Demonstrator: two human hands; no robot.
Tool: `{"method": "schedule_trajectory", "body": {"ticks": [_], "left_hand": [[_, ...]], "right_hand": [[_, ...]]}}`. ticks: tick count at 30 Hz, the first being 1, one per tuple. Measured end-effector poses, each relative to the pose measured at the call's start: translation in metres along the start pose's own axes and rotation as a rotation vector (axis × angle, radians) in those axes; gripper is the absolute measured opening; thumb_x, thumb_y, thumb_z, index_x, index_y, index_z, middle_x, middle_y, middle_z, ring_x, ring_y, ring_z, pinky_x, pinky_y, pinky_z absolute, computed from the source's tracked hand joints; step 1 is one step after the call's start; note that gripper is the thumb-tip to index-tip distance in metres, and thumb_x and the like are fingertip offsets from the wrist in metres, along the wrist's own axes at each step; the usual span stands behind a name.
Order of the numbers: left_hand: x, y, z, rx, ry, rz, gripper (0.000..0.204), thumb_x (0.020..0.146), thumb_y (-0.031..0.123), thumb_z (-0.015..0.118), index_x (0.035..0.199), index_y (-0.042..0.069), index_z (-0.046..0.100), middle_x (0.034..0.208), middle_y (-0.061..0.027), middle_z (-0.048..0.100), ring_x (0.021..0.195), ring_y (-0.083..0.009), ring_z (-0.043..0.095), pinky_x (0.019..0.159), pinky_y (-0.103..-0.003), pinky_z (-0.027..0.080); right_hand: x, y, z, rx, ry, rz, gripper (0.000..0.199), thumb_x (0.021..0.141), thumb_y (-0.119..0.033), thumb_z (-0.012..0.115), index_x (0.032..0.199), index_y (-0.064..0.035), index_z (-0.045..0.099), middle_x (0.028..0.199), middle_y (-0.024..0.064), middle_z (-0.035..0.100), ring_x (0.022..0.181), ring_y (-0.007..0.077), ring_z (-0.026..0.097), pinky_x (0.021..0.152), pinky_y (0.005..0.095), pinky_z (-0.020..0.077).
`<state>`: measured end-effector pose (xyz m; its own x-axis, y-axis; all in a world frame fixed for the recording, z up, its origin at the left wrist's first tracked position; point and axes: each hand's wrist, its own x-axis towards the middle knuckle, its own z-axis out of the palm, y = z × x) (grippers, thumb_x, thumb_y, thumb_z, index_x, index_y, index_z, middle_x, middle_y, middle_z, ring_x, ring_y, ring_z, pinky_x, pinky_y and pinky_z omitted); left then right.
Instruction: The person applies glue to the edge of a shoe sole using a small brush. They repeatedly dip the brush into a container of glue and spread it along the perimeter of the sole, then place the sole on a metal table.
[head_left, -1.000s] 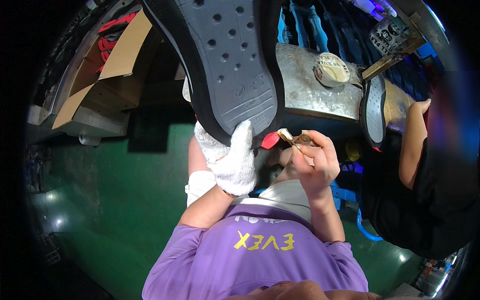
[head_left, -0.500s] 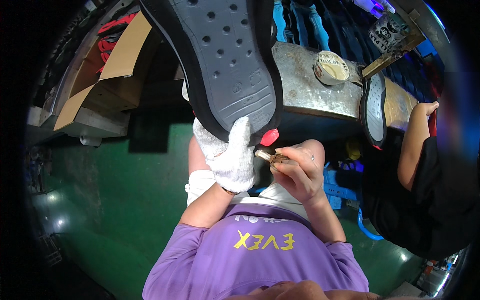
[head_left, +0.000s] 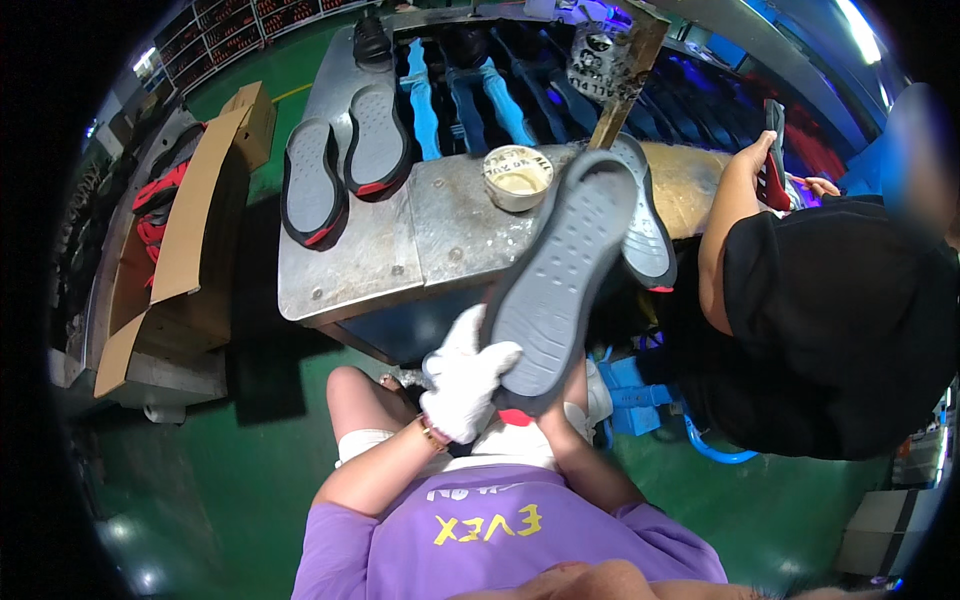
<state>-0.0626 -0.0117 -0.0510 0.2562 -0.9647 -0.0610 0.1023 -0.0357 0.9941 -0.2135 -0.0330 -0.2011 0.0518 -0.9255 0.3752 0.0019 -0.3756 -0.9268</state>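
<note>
My left hand [head_left: 466,378], in a white knit glove, grips a grey shoe sole [head_left: 560,285] by its heel end. This sole has a black rim, a red patch at the heel and rows of small dimples, and it tilts up to the right. My right forearm [head_left: 585,460] runs up behind it; the sole hides my right hand and anything in it. Past the sole, a cup of pale liquid [head_left: 517,182] stands on the metal table [head_left: 370,265]. Another sole [head_left: 650,225] leans over the table edge, partly covered by the held one.
Two more soles [head_left: 312,180] lie at the table's left. Behind is a rack of black and blue strips [head_left: 425,110], with a wooden post [head_left: 625,85] beside it. An open cardboard box [head_left: 190,230] stands left. At right, a person in black [head_left: 820,310] holds a sole.
The held sole has swung down and right, away from my view. My right hand, earlier in sight with a small brush, is now behind the sole. My view has lifted toward the table.
</note>
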Motion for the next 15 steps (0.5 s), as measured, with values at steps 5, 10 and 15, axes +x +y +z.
{"method": "schedule_trajectory", "body": {"ticks": [5,10,15], "left_hand": [[0.057,0.017,0.094,-0.027,-0.158,-0.003,0.057,0.083,0.017,0.068,0.135,-0.002,0.057,0.117,-0.0134,0.069,0.103,-0.0189,0.063,0.093,-0.035,0.051],[0.139,0.015,0.191,-0.128,-0.028,0.040,0.075,0.092,0.038,0.069,0.150,0.005,0.035,0.141,-0.0230,0.051,0.129,-0.0364,0.051,0.112,-0.043,0.039],[0.158,0.002,0.186,0.390,-0.013,0.348,0.069,0.089,0.035,0.069,0.142,-0.003,0.045,0.133,-0.0294,0.056,0.127,-0.0419,0.053,0.108,-0.045,0.043]], "right_hand": [[-0.013,0.052,-0.019,-0.083,-0.244,0.148,0.054,0.101,-0.021,0.055,0.148,-0.0071,0.035,0.142,0.0125,0.048,0.129,0.0250,0.049,0.110,0.0404,0.0398],[-0.022,0.087,-0.013,0.032,-0.117,0.349,0.036,0.093,-0.028,0.064,0.122,-0.0087,0.057,0.110,0.0169,0.064,0.103,0.0343,0.062,0.088,0.0446,0.0504],[0.003,0.015,-0.010,-0.297,-0.177,0.313,0.023,0.084,-0.026,0.075,0.090,-0.0039,0.072,0.092,0.0161,0.073,0.081,0.0317,0.071,0.072,0.0406,0.0558]]}}
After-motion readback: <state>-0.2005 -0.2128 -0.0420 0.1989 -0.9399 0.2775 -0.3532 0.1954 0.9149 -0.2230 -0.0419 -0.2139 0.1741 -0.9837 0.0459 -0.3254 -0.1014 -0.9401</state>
